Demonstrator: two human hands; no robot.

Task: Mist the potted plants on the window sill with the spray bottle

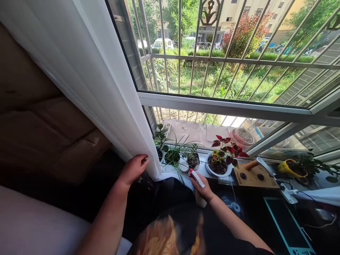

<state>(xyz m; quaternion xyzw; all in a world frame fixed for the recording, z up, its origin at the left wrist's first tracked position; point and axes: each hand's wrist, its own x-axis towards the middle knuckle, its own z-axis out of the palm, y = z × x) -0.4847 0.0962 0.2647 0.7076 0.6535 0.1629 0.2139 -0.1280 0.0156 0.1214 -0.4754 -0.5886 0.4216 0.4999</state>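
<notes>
Spray bottle (200,199), white plastic with a red tip, sits in my right hand (204,188), far nearer to that hand than to my left hand (133,170). Beyond it, the window frame (223,105) crosses my view, with steel security bars (225,58) over a garden outside. A white curtain (106,78) hangs down the left side of the window. Below the window, a dark bench (247,199) carries a wooden board (268,182), a yellow pot (288,169) and a power strip (288,194), all off to my right. On the sill ahead of me sit a white bowl (212,169) of red-leaved coleus (225,148) and a small dark pot (193,162) among other small plants. My left fingers (141,161) are curled closed on the curtain's edge near its bottom, well apart from the bottle. My right fingers (198,184) are closed around the bottle's neck, with its body below my hand and its head above. Its long axis stands roughly upright, leaning away from me. The head tilts forward and to my left, so the red tip points toward the small dark pot, near it but not touching.
</notes>
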